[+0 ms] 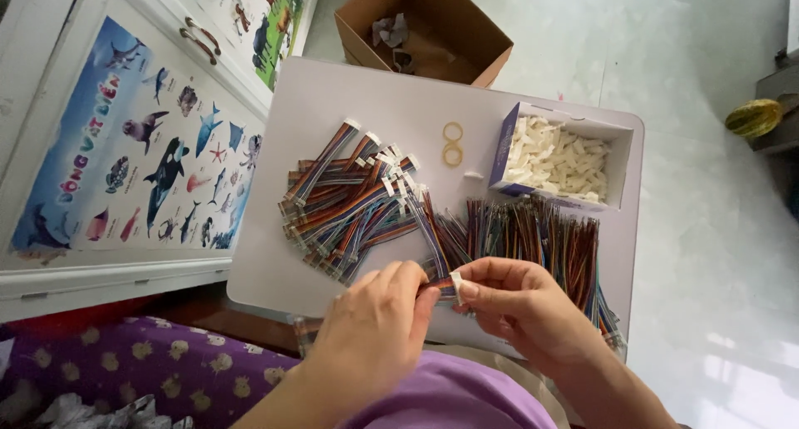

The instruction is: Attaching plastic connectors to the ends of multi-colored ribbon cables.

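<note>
Here, at the near edge of the tabletop [275, 271], the left hand [374, 329] and right hand [520, 308] each pinch an end of one multicoloured ribbon cable [439, 286], its white connector [456, 281] in the right grip; just beyond it lies the cable pile [354, 196].

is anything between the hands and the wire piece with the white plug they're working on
Nothing visible. The left hand and right hand both already pinch the wire piece at its white plug, just above the table edge. The loose wire pile lies behind it, not between.
</note>
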